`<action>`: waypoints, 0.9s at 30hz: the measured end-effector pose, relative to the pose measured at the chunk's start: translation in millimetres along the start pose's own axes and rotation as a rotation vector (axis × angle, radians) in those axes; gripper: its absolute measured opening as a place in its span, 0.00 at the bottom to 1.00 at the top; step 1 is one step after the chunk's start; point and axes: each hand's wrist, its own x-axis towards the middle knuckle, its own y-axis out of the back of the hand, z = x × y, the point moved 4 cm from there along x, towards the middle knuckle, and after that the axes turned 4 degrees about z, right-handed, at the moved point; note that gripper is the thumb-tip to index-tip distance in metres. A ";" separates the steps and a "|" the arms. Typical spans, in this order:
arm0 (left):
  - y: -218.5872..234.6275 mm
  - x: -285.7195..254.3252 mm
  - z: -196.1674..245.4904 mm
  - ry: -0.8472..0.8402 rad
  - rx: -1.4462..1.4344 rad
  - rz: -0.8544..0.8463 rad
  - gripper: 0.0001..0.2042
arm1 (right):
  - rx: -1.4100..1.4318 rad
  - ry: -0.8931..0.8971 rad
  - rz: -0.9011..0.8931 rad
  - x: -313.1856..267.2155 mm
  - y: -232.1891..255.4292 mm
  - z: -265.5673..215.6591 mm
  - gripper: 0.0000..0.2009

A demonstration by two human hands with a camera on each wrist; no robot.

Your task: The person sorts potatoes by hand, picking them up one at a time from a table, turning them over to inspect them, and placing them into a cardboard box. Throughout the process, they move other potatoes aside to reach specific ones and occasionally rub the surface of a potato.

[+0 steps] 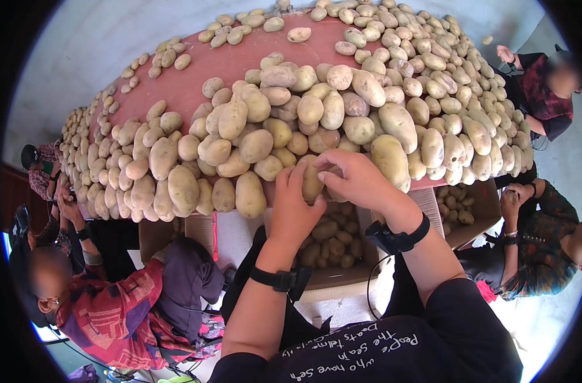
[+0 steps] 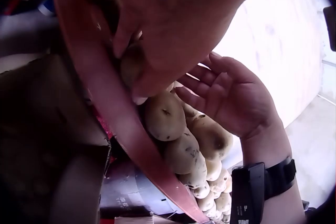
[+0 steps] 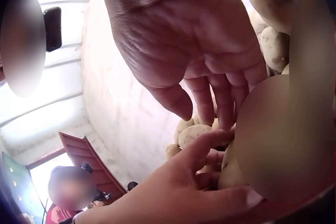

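My left hand [image 1: 294,207] grips a potato [image 1: 311,180] at the near edge of the red table, fingers on one side and thumb on the other. The left wrist view shows this potato [image 2: 132,69] partly hidden behind the fingers. Close beside it is my right hand [image 1: 355,180], its fingers bent loosely toward the same potato in the head view. From the right wrist, the right hand [image 3: 184,40] hangs with relaxed fingers and nothing between thumb and fingers, just above the left hand [image 3: 184,182]. Piled potatoes [image 1: 256,145] rise right behind both hands.
Potatoes lie heaped over much of the red tabletop [image 1: 233,57]. Below its edge, a cardboard box [image 1: 332,276] between my knees holds potatoes, and another box [image 1: 479,223] stands to the right. People sit at both sides, one in a patterned red top [image 1: 118,313] nearby at left.
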 end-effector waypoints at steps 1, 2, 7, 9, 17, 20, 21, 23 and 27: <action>0.7 0.5 -0.1 -0.007 -0.020 0.017 0.33 | 0.001 -0.006 0.002 -0.2 1.0 -1.1 0.13; 1.3 1.0 -0.4 -0.015 -0.041 0.033 0.33 | 0.002 -0.013 0.005 -0.4 2.0 -2.0 0.13; 3.8 3.6 -6.9 0.090 -0.075 0.038 0.26 | 0.007 -0.025 0.008 0.6 2.9 -2.7 0.14; 2.4 3.9 -15.0 0.255 -0.258 0.006 0.22 | 0.033 -0.031 0.006 1.1 3.3 -2.8 0.14; -6.0 5.7 -31.8 0.611 -0.977 0.005 0.21 | 0.121 -0.049 0.103 4.5 2.6 8.1 0.16; -5.8 6.8 -35.3 0.638 -1.062 -0.009 0.23 | 0.182 -0.058 0.129 4.5 3.1 11.2 0.17; -5.9 7.4 -37.4 0.643 -1.086 -0.021 0.23 | 0.186 -0.067 0.123 4.7 3.4 11.8 0.17; -5.1 8.8 -38.0 0.653 -1.113 -0.058 0.25 | 0.195 -0.085 0.110 5.3 4.1 12.6 0.18; -3.0 11.7 -36.3 0.628 -1.156 -0.116 0.27 | 0.389 -0.254 0.040 2.3 2.3 5.7 0.20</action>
